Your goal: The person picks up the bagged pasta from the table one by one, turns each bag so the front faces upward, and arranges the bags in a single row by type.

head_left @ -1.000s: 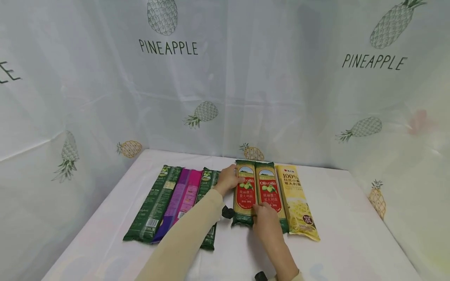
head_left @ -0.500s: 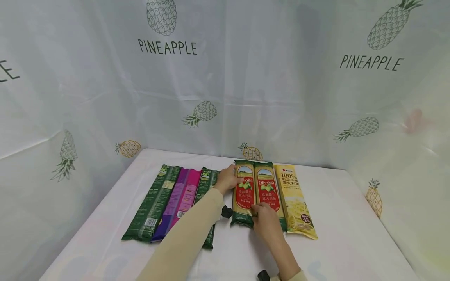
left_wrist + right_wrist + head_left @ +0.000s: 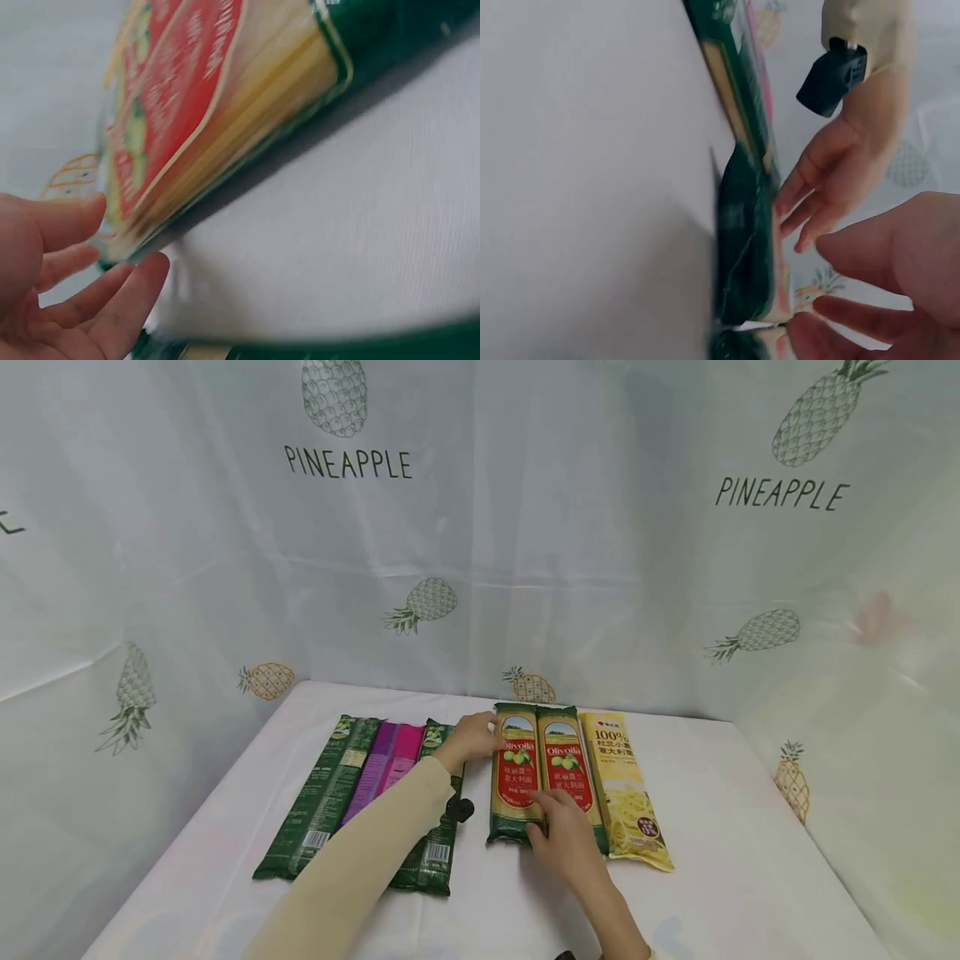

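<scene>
Two green-and-gold spaghetti packs with red labels lie side by side on the table, the left pack and the right pack. My left hand is at the upper left edge of the left pack. In the left wrist view, its fingers are spread beside the pack's far end, gripping nothing. My right hand hovers over the lower ends of both packs, fingertips overlapping them, thumb apart from the fingers. The right wrist view shows its thumb and fingers spread next to the green pack end.
Right of the pair lies a yellow pasta pack. To the left are a green pack, a purple-and-pink pack and another green pack, partly covered by my left sleeve. Pineapple-print cloth hangs behind the table.
My left hand has loosened and shifted slightly left from the left spaghetti pack. My right hand's thumb has spread away from its fingers. The packs keep their arrangement; the head view shifted slightly.
</scene>
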`<state>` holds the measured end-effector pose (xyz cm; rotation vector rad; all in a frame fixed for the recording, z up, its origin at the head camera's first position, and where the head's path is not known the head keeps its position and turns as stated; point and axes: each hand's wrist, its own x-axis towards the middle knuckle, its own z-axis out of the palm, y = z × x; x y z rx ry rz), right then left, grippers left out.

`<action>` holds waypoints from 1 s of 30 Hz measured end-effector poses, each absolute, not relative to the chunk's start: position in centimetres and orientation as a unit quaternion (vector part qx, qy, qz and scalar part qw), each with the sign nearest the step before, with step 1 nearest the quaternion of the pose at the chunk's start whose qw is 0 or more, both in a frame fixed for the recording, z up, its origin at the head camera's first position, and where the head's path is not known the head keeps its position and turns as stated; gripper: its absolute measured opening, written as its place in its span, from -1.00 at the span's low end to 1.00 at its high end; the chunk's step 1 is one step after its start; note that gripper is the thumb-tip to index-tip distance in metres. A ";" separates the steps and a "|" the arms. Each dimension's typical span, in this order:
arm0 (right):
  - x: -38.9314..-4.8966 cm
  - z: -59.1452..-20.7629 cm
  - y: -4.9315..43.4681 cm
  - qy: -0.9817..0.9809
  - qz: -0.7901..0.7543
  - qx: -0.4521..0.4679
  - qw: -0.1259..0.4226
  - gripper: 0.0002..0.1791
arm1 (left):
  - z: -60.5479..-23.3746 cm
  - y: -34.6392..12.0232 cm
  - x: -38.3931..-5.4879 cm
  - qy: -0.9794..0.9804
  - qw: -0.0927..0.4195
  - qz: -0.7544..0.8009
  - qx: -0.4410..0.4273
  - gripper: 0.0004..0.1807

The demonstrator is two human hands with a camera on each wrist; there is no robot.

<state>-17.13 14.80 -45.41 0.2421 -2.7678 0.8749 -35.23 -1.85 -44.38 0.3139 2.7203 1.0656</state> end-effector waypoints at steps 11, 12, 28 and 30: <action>-14.5 -45.6 10.5 -0.838 0.537 0.078 -0.062 -0.21 | -41.2 -10.2 -35.4 0.941 0.088 0.305 0.114 -0.44; -14.4 -45.8 10.1 -0.826 0.553 0.064 -0.087 -0.17 | -41.4 -10.8 -35.3 0.947 0.084 0.288 0.114 -0.43; -15.1 -47.4 5.4 -0.816 0.563 0.034 -0.126 0.08 | -43.7 -13.5 -35.2 0.962 0.090 0.226 0.122 -0.38; -15.4 -47.7 5.2 -0.827 0.548 0.039 -0.115 0.08 | -43.9 -13.3 -35.2 0.962 0.087 0.228 0.122 -0.38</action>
